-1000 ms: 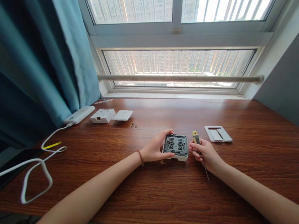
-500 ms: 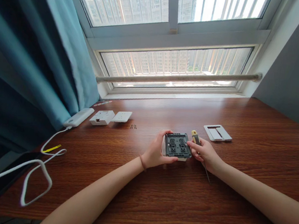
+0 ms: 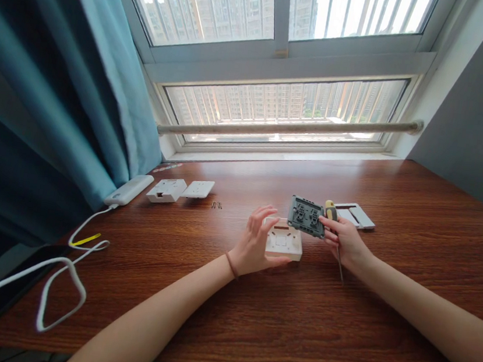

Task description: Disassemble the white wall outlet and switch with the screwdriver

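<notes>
My right hand (image 3: 346,244) holds a dark grey wall-switch plate (image 3: 306,215) by its right edge, tilted and raised. The same hand also keeps a screwdriver (image 3: 331,211) with a yellow and black handle, its shaft pointing down toward me. Below the plate, a white back box (image 3: 284,244) sits on the table with its hollow inside showing. Around the left side of this box is my left hand (image 3: 256,241), fingers apart and curved, thumb along the front edge. Whether the thumb touches the box, I cannot tell.
A white switch frame (image 3: 362,217) lies behind my right hand. To the left are another white box (image 3: 166,190), a white cover plate (image 3: 199,189) and several small screws (image 3: 217,205). A white power strip (image 3: 129,189) with a looping cable (image 3: 79,287) is by the curtain (image 3: 114,101).
The grey switch plate has come off the white box, lifted up and to the right in my right hand. My left hand's fingers have opened from around the plate.
</notes>
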The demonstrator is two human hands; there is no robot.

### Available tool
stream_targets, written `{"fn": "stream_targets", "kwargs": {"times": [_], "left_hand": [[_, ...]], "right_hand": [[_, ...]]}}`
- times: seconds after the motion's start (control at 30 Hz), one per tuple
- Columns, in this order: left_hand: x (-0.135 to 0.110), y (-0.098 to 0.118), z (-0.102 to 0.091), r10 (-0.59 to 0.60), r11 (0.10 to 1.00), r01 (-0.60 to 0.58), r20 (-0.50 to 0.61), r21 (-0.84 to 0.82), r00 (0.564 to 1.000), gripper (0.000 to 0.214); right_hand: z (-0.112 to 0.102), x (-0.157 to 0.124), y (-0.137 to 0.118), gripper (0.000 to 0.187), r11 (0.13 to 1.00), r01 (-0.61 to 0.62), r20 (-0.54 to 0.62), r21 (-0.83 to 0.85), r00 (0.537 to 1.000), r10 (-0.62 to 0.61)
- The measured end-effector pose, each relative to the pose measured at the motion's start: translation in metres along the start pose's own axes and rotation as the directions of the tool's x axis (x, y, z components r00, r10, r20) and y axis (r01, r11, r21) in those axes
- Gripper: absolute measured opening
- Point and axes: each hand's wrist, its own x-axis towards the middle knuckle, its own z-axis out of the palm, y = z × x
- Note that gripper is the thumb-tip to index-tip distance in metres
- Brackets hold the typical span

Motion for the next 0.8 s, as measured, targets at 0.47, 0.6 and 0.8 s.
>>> {"fn": "stream_targets", "kwargs": {"times": [0.47, 0.6, 0.8], "left_hand": [[-0.004, 0.009, 0.01, -0.417, 0.906, 0.394, -0.168, -0.154, 0.893, 0.012], [0.002, 0.004, 0.006, -0.695, 0.671, 0.49, -0.242, -0.556, 0.677, 0.017], [0.003, 0.008, 0.006, -0.716, 0.613, 0.411, -0.255, -0.675, 0.649, 0.019]], "right_hand": [[-0.022, 0.021, 0.0, 0.027, 0.996, -0.025, -0.023, -0.083, 0.999, 0.023], [-0.017, 0.016, 0.007, 0.029, 0.983, -0.08, 0.02, -0.164, 0.996, 0.085], [-0.014, 0.011, 0.014, 0.032, 0.956, -0.101, 0.075, -0.274, 0.989, 0.127]]}}
